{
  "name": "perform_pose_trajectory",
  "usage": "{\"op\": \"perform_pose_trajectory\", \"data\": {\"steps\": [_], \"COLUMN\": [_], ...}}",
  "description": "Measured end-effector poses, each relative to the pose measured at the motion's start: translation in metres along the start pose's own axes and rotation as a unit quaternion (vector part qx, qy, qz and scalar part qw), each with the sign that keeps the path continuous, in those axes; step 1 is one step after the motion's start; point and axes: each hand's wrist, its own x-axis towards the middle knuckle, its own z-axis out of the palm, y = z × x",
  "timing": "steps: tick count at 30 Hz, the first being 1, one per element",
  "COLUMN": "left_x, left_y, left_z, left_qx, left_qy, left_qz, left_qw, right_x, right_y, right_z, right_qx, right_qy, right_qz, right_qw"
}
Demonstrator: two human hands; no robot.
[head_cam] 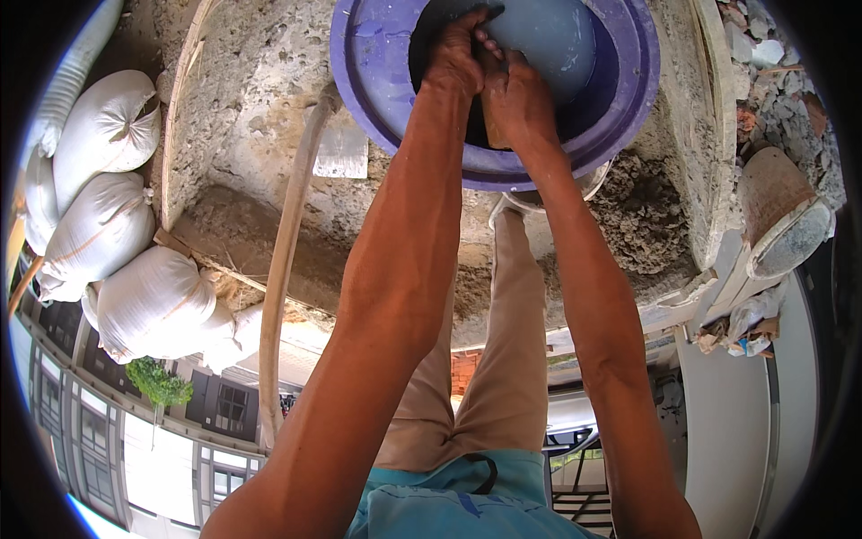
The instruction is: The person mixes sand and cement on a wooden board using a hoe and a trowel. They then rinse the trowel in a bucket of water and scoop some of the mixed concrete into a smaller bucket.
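Note:
Both my hands are inside a purple plastic tub [623, 145] that holds cloudy grey water [545, 40]. My right hand [522, 98] grips a brown, wooden-looking handle [497, 124]; the tool's far end is hidden. Just left of it, my left hand [458, 57] has its fingers bent near a dark area of the tub, and whether it holds anything is unclear. Left of the tub lies a hoe with a long wooden handle [283, 263] and a flat metal blade [341, 151]. Wet mortar [646, 215] is heaped to the right, below the tub.
A mortar-crusted mixing trough [249, 128] surrounds my legs. White tied sacks [155, 300] line its left side. At right are a dirty bucket [784, 215] on its side, rubble [788, 101] and crumpled plastic [751, 313]. A pale bucket rim [596, 182] shows under the tub.

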Motion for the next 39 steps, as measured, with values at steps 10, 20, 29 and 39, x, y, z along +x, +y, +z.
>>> {"op": "perform_pose_trajectory", "data": {"steps": [10, 20, 29, 39], "left_x": [-0.04, -0.03, -0.041, -0.062], "left_y": [0.005, -0.003, -0.001, -0.002], "left_z": [0.055, 0.031, 0.053, 0.084], "left_qx": [0.082, 0.262, 0.135, -0.006], "left_qy": [0.228, 0.181, 0.123, 0.154], "left_qz": [0.089, 0.134, 0.139, 0.114], "left_qw": [0.966, 0.938, 0.973, 0.981], "right_x": [0.029, 0.051, 0.025, 0.057], "right_y": [-0.001, -0.009, -0.034, -0.02], "right_z": [-0.013, -0.013, 0.0, -0.004], "right_qx": [0.196, 0.435, -0.169, -0.158], "right_qy": [0.06, -0.037, 0.024, -0.07], "right_qz": [0.353, 0.15, -0.287, -0.247], "right_qw": [0.913, 0.887, 0.943, 0.953]}}
